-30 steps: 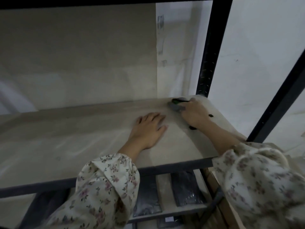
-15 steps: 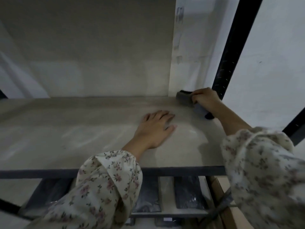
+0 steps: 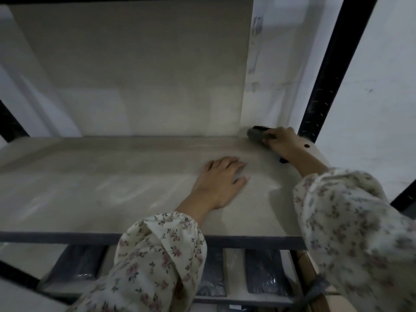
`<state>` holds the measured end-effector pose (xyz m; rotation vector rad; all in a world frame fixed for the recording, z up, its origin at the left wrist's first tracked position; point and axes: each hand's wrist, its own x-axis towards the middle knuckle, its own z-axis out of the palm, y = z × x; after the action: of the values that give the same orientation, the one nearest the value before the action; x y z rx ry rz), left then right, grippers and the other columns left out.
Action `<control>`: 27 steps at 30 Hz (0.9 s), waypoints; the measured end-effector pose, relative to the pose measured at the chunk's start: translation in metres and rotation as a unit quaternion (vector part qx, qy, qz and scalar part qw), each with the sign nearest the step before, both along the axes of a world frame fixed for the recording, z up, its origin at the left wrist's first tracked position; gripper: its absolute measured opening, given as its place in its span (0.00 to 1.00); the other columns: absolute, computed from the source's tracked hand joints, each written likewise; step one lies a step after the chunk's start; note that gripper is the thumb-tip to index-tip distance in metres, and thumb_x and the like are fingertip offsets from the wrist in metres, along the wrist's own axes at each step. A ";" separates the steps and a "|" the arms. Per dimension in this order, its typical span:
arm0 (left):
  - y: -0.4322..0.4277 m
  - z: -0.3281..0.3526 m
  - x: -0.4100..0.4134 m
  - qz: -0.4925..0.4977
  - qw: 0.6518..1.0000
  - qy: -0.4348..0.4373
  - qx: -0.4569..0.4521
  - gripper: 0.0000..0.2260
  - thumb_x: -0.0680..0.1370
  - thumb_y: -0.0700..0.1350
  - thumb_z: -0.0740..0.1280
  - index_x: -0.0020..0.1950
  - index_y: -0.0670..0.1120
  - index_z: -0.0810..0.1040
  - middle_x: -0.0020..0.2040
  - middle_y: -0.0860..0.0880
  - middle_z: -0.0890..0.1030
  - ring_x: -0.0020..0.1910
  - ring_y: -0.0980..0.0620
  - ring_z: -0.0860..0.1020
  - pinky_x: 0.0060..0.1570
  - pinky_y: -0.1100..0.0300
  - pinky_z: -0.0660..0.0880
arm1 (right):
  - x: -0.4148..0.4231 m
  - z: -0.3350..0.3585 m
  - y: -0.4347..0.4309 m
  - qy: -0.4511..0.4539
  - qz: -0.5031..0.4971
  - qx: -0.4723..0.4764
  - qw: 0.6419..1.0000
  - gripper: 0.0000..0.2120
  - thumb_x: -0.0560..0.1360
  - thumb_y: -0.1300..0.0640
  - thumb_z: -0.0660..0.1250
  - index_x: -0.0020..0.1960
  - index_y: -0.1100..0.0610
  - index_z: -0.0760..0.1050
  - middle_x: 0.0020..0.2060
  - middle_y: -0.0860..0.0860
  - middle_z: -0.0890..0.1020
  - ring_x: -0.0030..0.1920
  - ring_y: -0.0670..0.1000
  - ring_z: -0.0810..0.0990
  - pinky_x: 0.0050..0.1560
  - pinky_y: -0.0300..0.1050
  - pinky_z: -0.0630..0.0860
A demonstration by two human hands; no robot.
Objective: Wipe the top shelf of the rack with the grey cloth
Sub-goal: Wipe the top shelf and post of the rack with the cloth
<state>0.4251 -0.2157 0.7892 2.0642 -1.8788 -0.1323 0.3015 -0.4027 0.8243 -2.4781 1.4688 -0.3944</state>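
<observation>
The top shelf (image 3: pixel 112 181) is a pale board in a black metal rack, spreading across the middle of the view. At its far right back corner my right hand (image 3: pixel 282 143) presses the grey cloth (image 3: pixel 256 134) onto the board, right beside the black upright post (image 3: pixel 324 86). Most of the cloth is under my fingers; only its left end shows. My left hand (image 3: pixel 219 183) lies flat on the shelf, palm down, fingers apart, holding nothing, a little left of and nearer than the right hand.
A wall and a pale panel stand behind the shelf. Two small dark spots (image 3: pixel 305 145) mark the board by my right wrist. On the lower shelf (image 3: pixel 234 273) lie dark plastic-wrapped packs (image 3: pixel 262 273). A brown box (image 3: pixel 315 287) sits at the lower right.
My right hand has slid the cloth away from me into the back right corner by the post. My left hand has stayed flat in the same spot. The camera has come closer.
</observation>
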 end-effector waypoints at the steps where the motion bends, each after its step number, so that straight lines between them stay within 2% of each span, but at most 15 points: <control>1: 0.000 0.000 0.000 0.000 1.000 0.000 0.000 0.22 0.80 0.58 0.52 0.73 0.54 0.61 0.75 0.54 0.60 0.73 0.53 0.58 0.74 0.53 0.52 | 0.003 -0.005 0.004 0.023 0.027 -0.012 0.999 0.13 0.76 0.49 0.60 0.59 0.47 0.75 0.55 0.57 0.76 0.53 0.61 0.74 0.51 0.52 0.75; 3: 0.000 0.000 0.000 -0.002 1.000 0.007 0.002 0.22 0.80 0.57 0.52 0.73 0.54 0.61 0.75 0.53 0.61 0.73 0.53 0.59 0.73 0.53 0.53 | 0.005 -0.007 0.023 0.003 0.099 -0.004 0.995 0.13 0.76 0.52 0.62 0.59 0.51 0.76 0.56 0.56 0.77 0.58 0.58 0.71 0.54 0.50 0.70; 5: 0.002 0.000 0.000 -0.003 1.000 0.002 0.001 0.22 0.80 0.57 0.52 0.73 0.54 0.62 0.75 0.53 0.61 0.73 0.52 0.60 0.73 0.53 0.54 | -0.002 0.002 0.039 -0.050 0.151 0.068 0.985 0.13 0.75 0.56 0.65 0.59 0.55 0.78 0.55 0.54 0.79 0.55 0.53 0.73 0.52 0.44 0.69; 7: 0.007 0.001 0.000 -0.008 1.000 -0.015 0.001 0.21 0.80 0.56 0.51 0.73 0.54 0.61 0.75 0.52 0.61 0.73 0.51 0.59 0.73 0.53 0.54 | -0.010 0.010 0.034 -0.108 0.152 0.122 0.975 0.14 0.74 0.57 0.67 0.59 0.56 0.77 0.53 0.52 0.78 0.53 0.50 0.74 0.55 0.44 0.70; 9: 0.015 0.002 0.003 -0.014 1.000 -0.027 0.008 0.22 0.81 0.57 0.50 0.74 0.55 0.59 0.76 0.52 0.59 0.74 0.52 0.57 0.73 0.51 0.52 | -0.015 0.015 0.014 -0.112 0.068 0.070 0.989 0.15 0.75 0.53 0.64 0.61 0.50 0.76 0.55 0.52 0.77 0.53 0.54 0.75 0.57 0.46 0.70; 11: 0.023 0.001 0.005 -0.011 0.999 -0.036 0.019 0.22 0.81 0.57 0.49 0.75 0.55 0.56 0.77 0.53 0.57 0.75 0.52 0.54 0.74 0.51 0.51 | -0.017 0.009 -0.002 -0.041 -0.001 0.003 0.999 0.15 0.75 0.49 0.60 0.62 0.42 0.73 0.58 0.57 0.75 0.51 0.60 0.75 0.54 0.48 0.73; 12: 0.027 0.000 0.006 -0.006 0.999 -0.040 0.023 0.22 0.81 0.57 0.49 0.75 0.55 0.55 0.77 0.53 0.56 0.76 0.53 0.53 0.74 0.52 0.50 | -0.017 0.005 0.001 -0.006 -0.007 0.001 1.000 0.15 0.76 0.49 0.59 0.62 0.42 0.73 0.58 0.58 0.75 0.50 0.60 0.75 0.52 0.49 0.72; 16: 0.031 -0.002 0.006 0.007 0.999 -0.036 0.030 0.22 0.81 0.54 0.47 0.76 0.54 0.53 0.77 0.54 0.54 0.76 0.54 0.51 0.74 0.54 0.48 | -0.018 -0.004 0.020 0.007 0.059 -0.003 0.998 0.14 0.75 0.51 0.61 0.59 0.49 0.76 0.56 0.58 0.77 0.58 0.59 0.70 0.57 0.53 0.67; 19: 0.029 -0.001 0.005 0.007 0.999 -0.033 0.032 0.22 0.82 0.53 0.47 0.76 0.53 0.52 0.77 0.54 0.54 0.76 0.54 0.52 0.73 0.56 0.47 | -0.027 -0.005 0.043 0.002 0.116 -0.020 0.993 0.11 0.76 0.53 0.61 0.55 0.53 0.79 0.57 0.56 0.78 0.58 0.58 0.70 0.59 0.55 0.68; 24: 0.028 -0.002 0.007 0.006 0.999 -0.036 0.030 0.21 0.82 0.51 0.48 0.76 0.51 0.55 0.77 0.52 0.57 0.75 0.53 0.55 0.72 0.55 0.50 | -0.041 -0.007 0.094 -0.052 0.169 -0.010 0.984 0.10 0.75 0.54 0.63 0.55 0.51 0.79 0.55 0.54 0.79 0.56 0.56 0.70 0.54 0.49 0.66; 27: 0.031 0.001 0.006 -0.003 0.999 -0.030 0.020 0.21 0.82 0.49 0.49 0.75 0.49 0.57 0.76 0.50 0.60 0.74 0.51 0.59 0.71 0.55 0.53 | -0.053 -0.008 0.122 -0.074 0.180 -0.009 0.981 0.11 0.75 0.54 0.64 0.55 0.49 0.79 0.55 0.53 0.79 0.55 0.54 0.71 0.54 0.47 0.67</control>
<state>0.4312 -0.1846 0.7905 2.1128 -1.9325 -0.1111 0.2488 -0.2810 0.8165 -2.5927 0.9396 -0.5069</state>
